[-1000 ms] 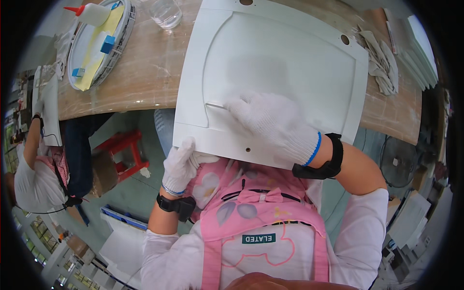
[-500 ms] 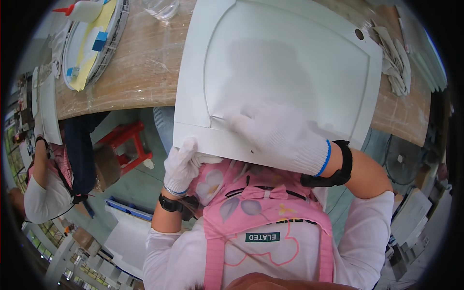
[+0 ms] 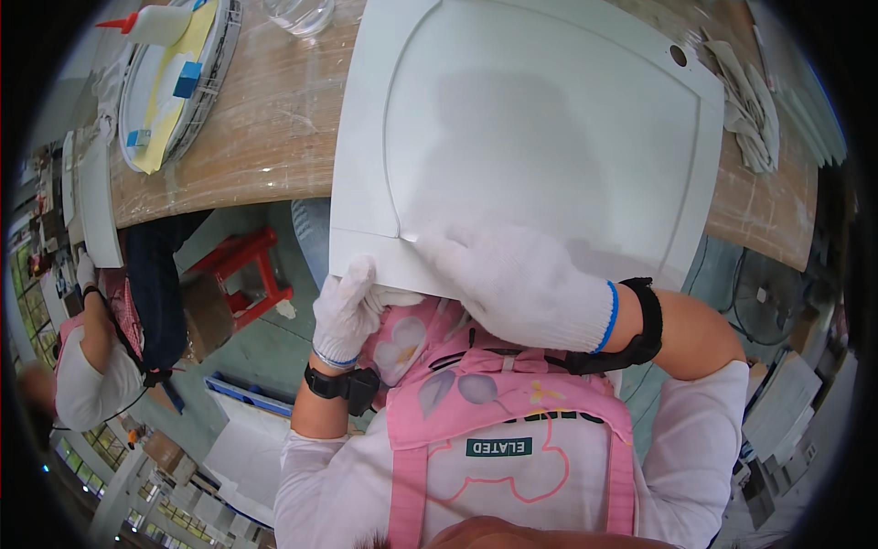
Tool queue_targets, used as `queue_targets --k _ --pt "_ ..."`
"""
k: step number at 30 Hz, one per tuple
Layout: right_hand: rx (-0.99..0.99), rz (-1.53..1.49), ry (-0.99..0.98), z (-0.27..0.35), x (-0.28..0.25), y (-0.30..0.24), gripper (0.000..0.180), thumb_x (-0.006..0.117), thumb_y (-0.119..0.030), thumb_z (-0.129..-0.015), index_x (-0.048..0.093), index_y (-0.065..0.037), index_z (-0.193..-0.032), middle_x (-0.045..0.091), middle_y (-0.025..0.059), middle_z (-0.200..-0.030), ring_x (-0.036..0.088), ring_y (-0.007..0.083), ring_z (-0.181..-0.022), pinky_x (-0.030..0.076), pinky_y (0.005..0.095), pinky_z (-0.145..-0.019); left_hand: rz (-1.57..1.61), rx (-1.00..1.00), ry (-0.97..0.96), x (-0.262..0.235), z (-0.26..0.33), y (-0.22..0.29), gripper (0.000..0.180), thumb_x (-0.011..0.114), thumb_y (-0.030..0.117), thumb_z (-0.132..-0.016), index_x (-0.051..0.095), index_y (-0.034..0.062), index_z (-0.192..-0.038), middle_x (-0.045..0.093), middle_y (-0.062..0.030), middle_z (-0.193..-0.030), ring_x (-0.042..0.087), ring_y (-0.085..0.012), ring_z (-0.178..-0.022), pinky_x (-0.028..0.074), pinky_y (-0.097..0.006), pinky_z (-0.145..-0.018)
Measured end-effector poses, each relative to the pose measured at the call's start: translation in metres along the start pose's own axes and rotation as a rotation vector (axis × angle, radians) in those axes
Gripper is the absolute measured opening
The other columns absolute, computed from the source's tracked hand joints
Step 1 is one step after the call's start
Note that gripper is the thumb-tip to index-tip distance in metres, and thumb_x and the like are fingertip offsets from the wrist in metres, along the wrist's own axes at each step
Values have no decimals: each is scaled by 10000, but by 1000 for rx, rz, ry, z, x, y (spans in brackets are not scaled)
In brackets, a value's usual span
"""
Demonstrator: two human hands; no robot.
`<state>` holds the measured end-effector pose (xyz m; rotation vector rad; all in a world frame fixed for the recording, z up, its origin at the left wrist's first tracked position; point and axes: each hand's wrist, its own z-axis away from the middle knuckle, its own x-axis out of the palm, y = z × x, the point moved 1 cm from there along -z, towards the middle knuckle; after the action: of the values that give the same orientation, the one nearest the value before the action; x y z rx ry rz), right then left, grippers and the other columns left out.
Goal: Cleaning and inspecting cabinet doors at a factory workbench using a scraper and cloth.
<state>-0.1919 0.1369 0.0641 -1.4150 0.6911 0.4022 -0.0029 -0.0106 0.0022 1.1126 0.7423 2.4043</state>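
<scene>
A large white cabinet door panel (image 3: pixel 535 119) with a recessed, curved-edged centre lies over the table's front edge, its near side by my lap. My left hand (image 3: pixel 347 306), in a white knitted glove, grips the panel's near left corner, thumb on top and the other fingers below the edge. My right hand (image 3: pixel 517 274), gloved alike, rests on the near side of the panel. Its fingers are bent together at the lower left corner of the recess, where the groove meets a thin seam. Whatever those fingertips pinch is hidden.
On the wrapped table (image 3: pixel 283 119) stand a round lid-like tray (image 3: pixel 206 101) holding a glue bottle (image 3: pixel 160 25) and blue blocks, and a clear cup (image 3: pixel 302 14). A crumpled cloth (image 3: pixel 745 114) lies at right. Left are a red stool (image 3: pixel 247 274) and a co-worker (image 3: pixel 96 366).
My right hand, blurred before, has shifted slightly down and left and now sits at the recess corner. My left hand keeps its hold on the panel corner.
</scene>
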Motion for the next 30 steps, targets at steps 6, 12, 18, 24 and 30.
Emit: queue_targets --k 6,12,18,24,30 --pt "116 -51 -60 -4 -11 -3 419 567 -38 -839 567 -69 -1256 603 148 -1014 607 352 -935 510 424 -789 8 -14 -7 1 -1 1 480 458 226 -1034 378 -112 -1365 580 -274 -1243 655 -373 -1066 604 -478 -859" --pt "127 -193 35 -4 -16 -4 355 554 -45 -848 600 -79 -1198 610 138 -1026 602 339 -965 503 424 -796 -2 -50 -44 -3 -1 1 500 460 245 -1036 368 -106 -1380 588 -262 -1235 660 -369 -1054 601 -458 -862" --pt "238 -16 -107 -15 -20 -12 313 514 -45 -872 604 -72 -1171 620 157 -1043 609 346 -970 504 431 -819 -32 -35 -50 4 -1 4 523 486 270 -1029 375 -111 -1371 594 -258 -1228 657 -354 -1067 591 -460 -882" --pt "287 -190 -41 -7 -26 -13 266 519 -122 -902 599 -58 -1148 631 163 -948 623 359 -884 508 440 -778 -33 -44 -20 4 -1 5 538 533 265 -1007 387 -113 -1361 589 -252 -1237 649 -362 -1077 581 -468 -887" --pt "178 -82 -55 -8 -30 16 299 521 -95 -892 600 -66 -1178 627 157 -940 617 349 -895 495 437 -779 -30 -40 23 0 2 1 498 593 248 -973 460 -91 -1313 631 -173 -1136 665 -257 -962 574 -371 -821"
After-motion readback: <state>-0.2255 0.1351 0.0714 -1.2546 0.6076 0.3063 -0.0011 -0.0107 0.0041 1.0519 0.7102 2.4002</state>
